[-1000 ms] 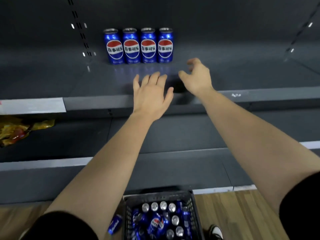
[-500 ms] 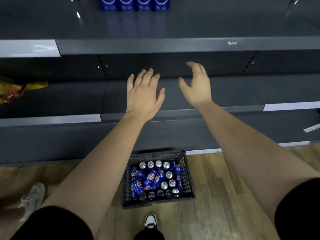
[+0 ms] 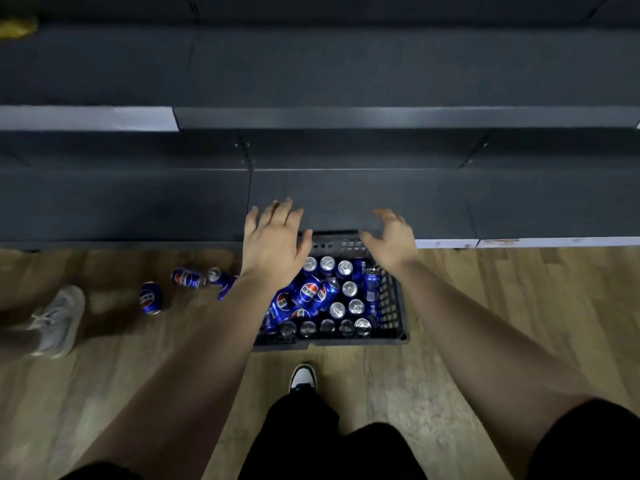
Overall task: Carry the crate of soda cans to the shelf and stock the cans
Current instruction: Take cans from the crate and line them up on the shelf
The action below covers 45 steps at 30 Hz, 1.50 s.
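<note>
Two dark grey shelf boards point(image 3: 346, 71) span the upper half of the frame, above a wood-plank floor point(image 3: 519, 306). At centre, a black crate point(image 3: 394, 306) sits on the floor with its far rim at the lower board's front edge. It holds blue cans point(image 3: 310, 292), some upright, some on their sides. The left hand point(image 3: 273, 244) hovers over its far left corner with fingers spread wide, gripping nothing. The right hand point(image 3: 391, 240) hovers over the far right corner, fingers loosely bent and apart, also empty.

Several loose cans point(image 3: 150, 298) lie on the floor left of the crate, and one is partly hidden behind the left forearm point(image 3: 214, 341), which also covers the crate's left side. A yellow packet point(image 3: 17, 27) is cut off at the upper left, as is a grey shoe point(image 3: 57, 320) at the left edge. The fingertips are blurred.
</note>
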### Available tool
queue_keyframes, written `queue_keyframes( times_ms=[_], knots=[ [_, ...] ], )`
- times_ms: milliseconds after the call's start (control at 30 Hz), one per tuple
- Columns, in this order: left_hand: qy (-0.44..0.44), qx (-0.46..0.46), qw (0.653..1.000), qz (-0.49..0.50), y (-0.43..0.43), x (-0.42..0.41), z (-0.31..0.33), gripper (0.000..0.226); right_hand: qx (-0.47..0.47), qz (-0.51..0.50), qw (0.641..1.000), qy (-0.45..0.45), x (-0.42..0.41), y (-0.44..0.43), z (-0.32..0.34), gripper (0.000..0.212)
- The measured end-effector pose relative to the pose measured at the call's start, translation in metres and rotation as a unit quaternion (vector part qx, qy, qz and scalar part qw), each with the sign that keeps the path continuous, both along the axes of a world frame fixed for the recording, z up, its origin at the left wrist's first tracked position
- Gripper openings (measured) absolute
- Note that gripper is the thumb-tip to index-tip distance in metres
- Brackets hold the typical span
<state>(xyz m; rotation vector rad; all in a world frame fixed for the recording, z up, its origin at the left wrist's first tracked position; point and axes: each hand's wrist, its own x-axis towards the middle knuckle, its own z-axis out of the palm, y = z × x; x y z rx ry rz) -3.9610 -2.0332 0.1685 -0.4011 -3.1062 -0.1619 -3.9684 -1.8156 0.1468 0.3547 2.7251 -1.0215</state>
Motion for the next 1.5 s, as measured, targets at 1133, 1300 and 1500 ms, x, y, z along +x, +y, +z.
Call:
queue_keyframes(
  times_ms=[1133,1300,1500],
  knots=[
    [-0.02,0.048,0.995,0.087,-0.026,0.009,-0.464,0.058,0.044,0.014,0.999,-0.009,-0.007,-0.045,-0.463,0.042],
    [-0.034,0.038,0.997,0.059,-0.021,0.009,-0.47,0.062,0.101,0.029,0.992,-0.073,-0.004,-0.042,-0.479,0.039],
    [-0.031,0.052,0.996,0.072,-0.023,0.008,-0.471,0.055,0.082,0.047,0.993,-0.072,-0.002,-0.038,-0.483,0.049]
  ],
)
